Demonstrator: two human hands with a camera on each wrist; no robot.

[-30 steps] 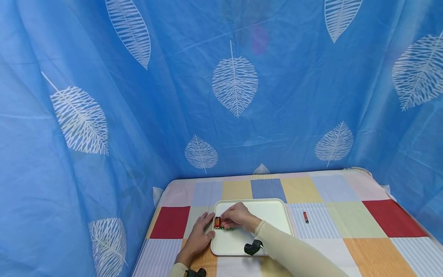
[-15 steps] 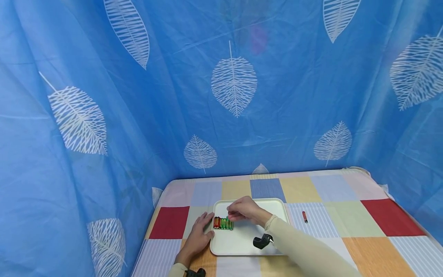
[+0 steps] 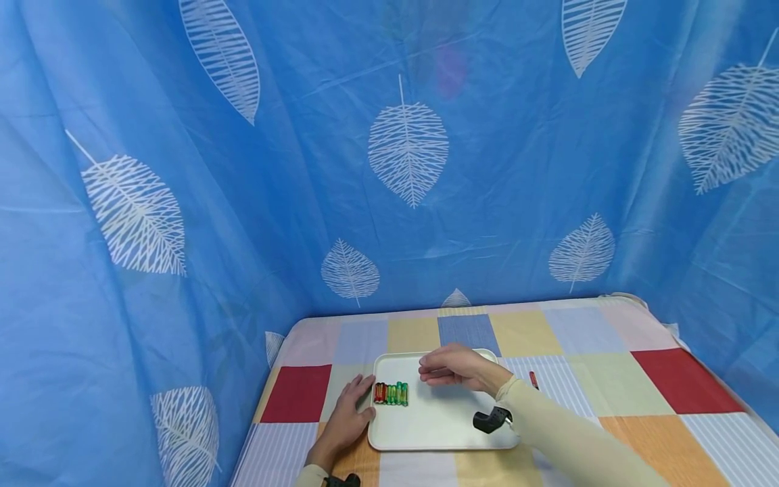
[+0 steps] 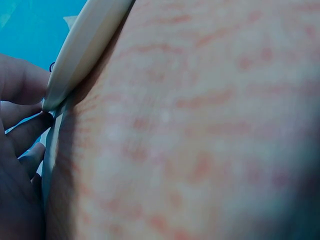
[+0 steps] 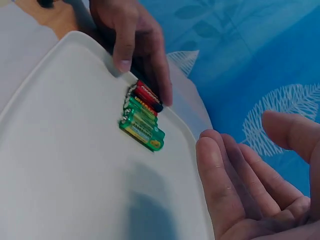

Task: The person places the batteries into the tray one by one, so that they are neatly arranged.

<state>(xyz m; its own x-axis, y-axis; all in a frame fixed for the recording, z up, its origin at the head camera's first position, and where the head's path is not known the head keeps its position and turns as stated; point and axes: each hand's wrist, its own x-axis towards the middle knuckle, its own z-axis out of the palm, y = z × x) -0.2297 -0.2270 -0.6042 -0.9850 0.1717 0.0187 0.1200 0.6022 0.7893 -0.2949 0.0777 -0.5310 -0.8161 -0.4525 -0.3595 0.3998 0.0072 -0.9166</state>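
Red batteries (image 3: 380, 393) and green batteries (image 3: 397, 393) lie side by side in a row along the left part of a white tray (image 3: 438, 429). My left hand (image 3: 347, 421) rests at the tray's left edge, its fingers touching the rim (image 4: 82, 55) in the left wrist view. Above the tray, to the right of the row, my right hand (image 3: 459, 368) holds nothing. Its fingers (image 5: 215, 175) are fairly straight, with the thumb apart from them, in the right wrist view. The nearest battery in that view is a green one (image 5: 142, 131).
A single red battery (image 3: 533, 380) lies on the patchwork tablecloth (image 3: 639, 379) right of the tray, partly near my right forearm. A blue curtain (image 3: 487, 223) with white leaf prints stands behind and at the sides of the table.
My right hand has left the row of batteries and moved right and slightly up over the tray, uncovering the green batteries. My left hand has stayed at the rim.
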